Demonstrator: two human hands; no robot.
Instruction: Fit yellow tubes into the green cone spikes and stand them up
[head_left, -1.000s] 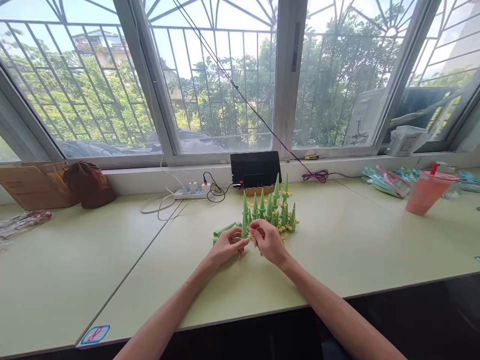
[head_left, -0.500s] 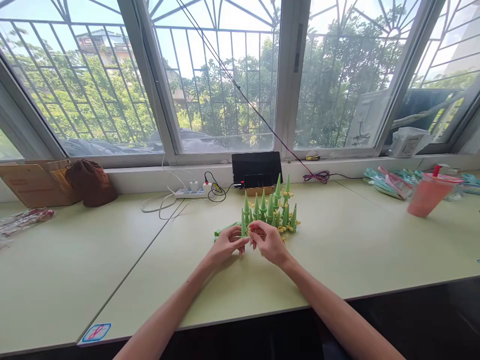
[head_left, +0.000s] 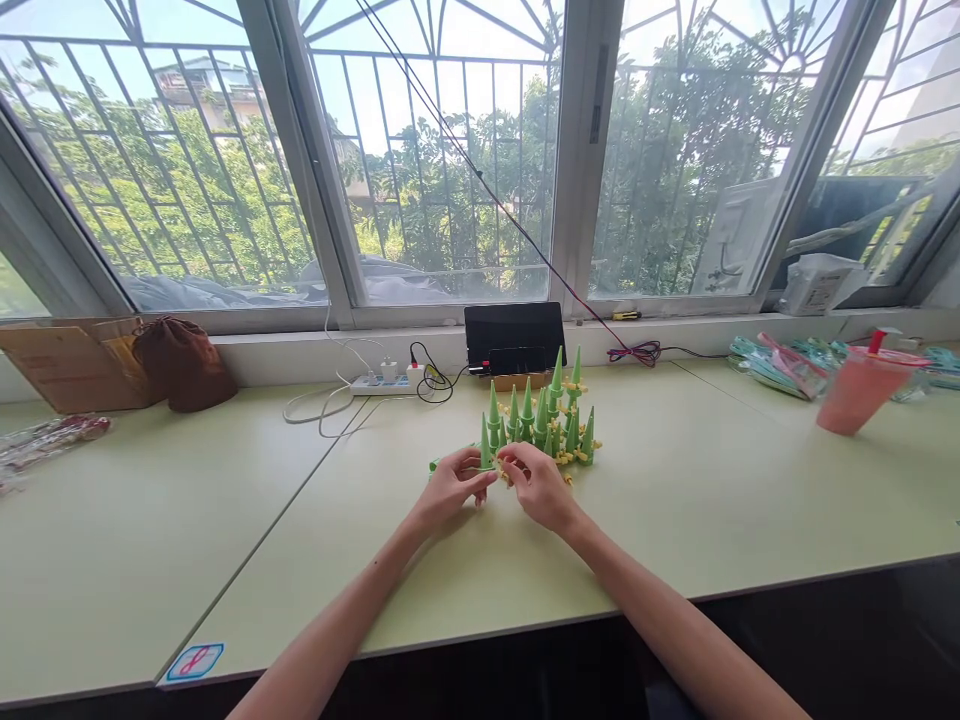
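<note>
My left hand (head_left: 453, 486) is closed around the lower part of a light green cone-shaped piece (head_left: 485, 448), its tip pointing up. The fingers of my right hand (head_left: 541, 488) are pinched together close beside it. They hold a small yellow piece (head_left: 505, 474) at the cone's base, mostly hidden by the fingertips. Just behind both hands stand several green cones (head_left: 540, 425), upright and packed together, with small yellow pieces (head_left: 596, 445) around their lower parts. Part of another green piece (head_left: 434, 467) shows to the left of my left hand.
Behind the cones, a black tablet (head_left: 514, 330) leans near the window sill. A power strip (head_left: 390, 386) with cables lies left of it. A red-pink cup (head_left: 862, 395) and bagged items (head_left: 780, 365) are at right. A brown drawstring bag (head_left: 184, 365) and cardboard box (head_left: 71, 365) stand at left.
My hands stay almost in the same place, with only a slight shift of the fingers around the cone and yellow piece. The view has moved very slightly.
</note>
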